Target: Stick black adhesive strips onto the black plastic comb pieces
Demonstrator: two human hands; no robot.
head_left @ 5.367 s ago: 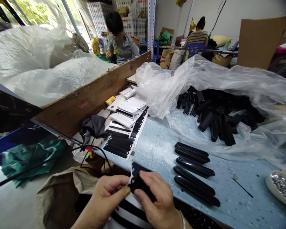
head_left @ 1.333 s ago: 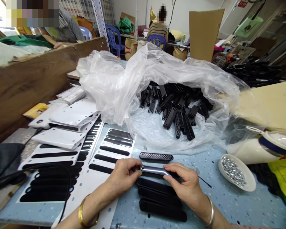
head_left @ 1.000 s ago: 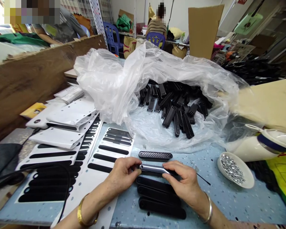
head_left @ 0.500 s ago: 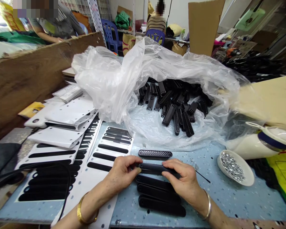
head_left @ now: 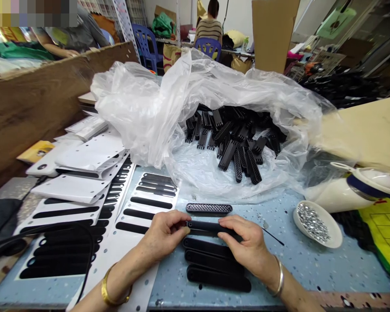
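Between my two hands lies a long black plastic strip (head_left: 204,226) with rounded ends and a small hole near its left end. My left hand (head_left: 168,232) pinches that left end. On its right part, the thumb and fingers of my right hand (head_left: 243,238) are closed. Just beyond it rests a similar strip with a lattice face (head_left: 209,208). Nearer to me, several smooth black strips (head_left: 214,261) lie side by side, their right ends partly hidden by my right hand. White sheets with black stickers (head_left: 148,202) are left of my left hand.
A clear plastic bag (head_left: 143,112) spills many black strips (head_left: 229,154) at the back. On the right are a white bowl (head_left: 336,236) of small shiny pieces and a cream-coloured bottle (head_left: 331,195). A black cable (head_left: 92,242) crosses the left side. Two other people sit farther back.
Both hands keep hold of the same strip in nearly the same pose. The whole view has shifted slightly, so things appear a little farther left.
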